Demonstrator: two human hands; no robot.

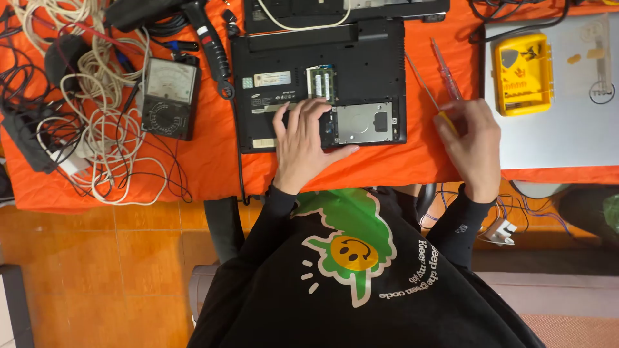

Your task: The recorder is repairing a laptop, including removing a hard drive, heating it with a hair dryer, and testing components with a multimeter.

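Observation:
A black laptop (361, 58) lies upside down on the orange tablecloth (200, 161), its bottom cover off so that the memory sticks (321, 82) and a silver hard drive (363, 122) show. My left hand (302, 145) rests flat on the laptop's near edge, fingers spread, just left of the hard drive. My right hand (474, 138) is to the right of the laptop, closed around a screwdriver with a yellow handle (447, 120) whose thin shaft points away up-left. A second, clear-handled screwdriver (445, 67) lies beside it on the cloth.
An analog multimeter (169, 96) and a tangle of white and black cables (97, 116) lie at left. A yellow bit case (522, 74) sits on a closed silver laptop (567, 122) at right. Another dark device (342, 9) is behind the laptop. Orange tiled floor lies below.

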